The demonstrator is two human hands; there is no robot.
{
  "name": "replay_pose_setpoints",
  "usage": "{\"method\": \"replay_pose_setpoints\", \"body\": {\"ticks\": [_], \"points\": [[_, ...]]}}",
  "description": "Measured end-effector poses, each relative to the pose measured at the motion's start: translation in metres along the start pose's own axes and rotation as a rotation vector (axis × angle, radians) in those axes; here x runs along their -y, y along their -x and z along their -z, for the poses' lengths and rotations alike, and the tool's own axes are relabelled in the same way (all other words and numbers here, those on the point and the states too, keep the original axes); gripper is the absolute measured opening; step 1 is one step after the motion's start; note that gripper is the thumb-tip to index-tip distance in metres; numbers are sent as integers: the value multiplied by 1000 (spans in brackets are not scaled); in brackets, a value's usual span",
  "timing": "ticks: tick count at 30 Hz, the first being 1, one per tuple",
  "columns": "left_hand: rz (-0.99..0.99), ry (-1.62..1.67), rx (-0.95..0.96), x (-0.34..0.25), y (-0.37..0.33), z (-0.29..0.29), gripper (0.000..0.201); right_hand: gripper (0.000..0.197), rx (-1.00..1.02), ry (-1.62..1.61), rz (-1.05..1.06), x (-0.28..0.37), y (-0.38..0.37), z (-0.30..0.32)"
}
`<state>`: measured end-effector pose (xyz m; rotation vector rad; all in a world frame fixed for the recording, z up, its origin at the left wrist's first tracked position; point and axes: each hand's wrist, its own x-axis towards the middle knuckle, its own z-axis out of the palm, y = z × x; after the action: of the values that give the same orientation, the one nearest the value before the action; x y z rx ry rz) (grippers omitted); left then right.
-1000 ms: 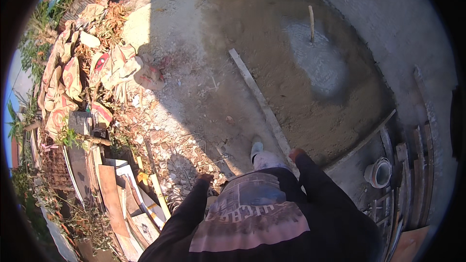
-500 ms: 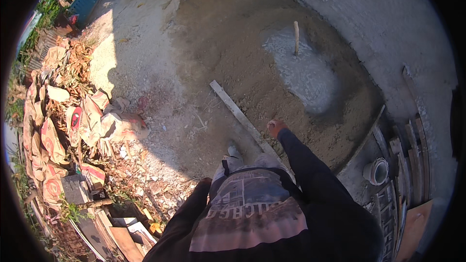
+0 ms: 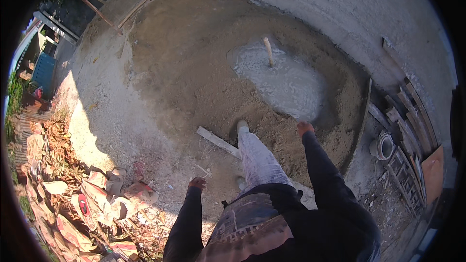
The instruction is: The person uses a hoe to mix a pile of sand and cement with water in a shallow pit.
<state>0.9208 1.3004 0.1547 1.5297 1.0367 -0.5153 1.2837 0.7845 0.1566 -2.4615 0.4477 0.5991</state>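
Note:
My right hand [image 3: 305,128] hangs above the near edge of a grey wet pool [image 3: 291,85], its fingers curled in with nothing showing in them. Lower and to the left, my left hand [image 3: 197,183] is also curled and appears bare of any object, over pale ground. A wooden stick [image 3: 270,52] stands up out of the far part of the pool. Around it spreads a low mound of brown sand or soil [image 3: 194,43]. One of my feet [image 3: 243,126] is on the mound's near side, past a long pale board [image 3: 218,142] that runs under my leg.
A bucket [image 3: 382,146] stands at the right, beside stacked planks [image 3: 412,109] and a ladder-like frame [image 3: 405,179]. Torn paper sacks [image 3: 90,196] and dry leaves heap up at lower left. A rough grey wall [image 3: 359,5] borders the far right; wooden poles [image 3: 97,12] stand far left.
I have stepped forward, one foot now past the board on the mound. My right hand is nearer the pool, and my left hand has come forward into fuller view.

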Motion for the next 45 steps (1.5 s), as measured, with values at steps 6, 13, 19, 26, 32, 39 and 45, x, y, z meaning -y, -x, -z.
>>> {"method": "replay_pose_setpoints", "body": {"ticks": [6,13,19,26,32,39,45], "points": [[309,-397,381,-5,-11,-54,33,46,-472,-173,468,274,-177,142],[629,-188,357,-147,-74,-35,36,61,-354,-77,264,414,-415,117],[163,-3,114,-360,-155,-103,33,48,-208,121,-5,301,-490,-15],[100,-93,228,-425,-182,-86,35,41,-628,250,468,400,-425,20],[335,-39,157,-306,-195,-57,32,34,-337,508,99,410,-573,62],[546,98,391,-174,-213,-24,28,60,37,357,-161,260,-472,-85],[444,-62,409,-223,-231,-25,30,42,35,59,-614,132,-347,-205]]}}
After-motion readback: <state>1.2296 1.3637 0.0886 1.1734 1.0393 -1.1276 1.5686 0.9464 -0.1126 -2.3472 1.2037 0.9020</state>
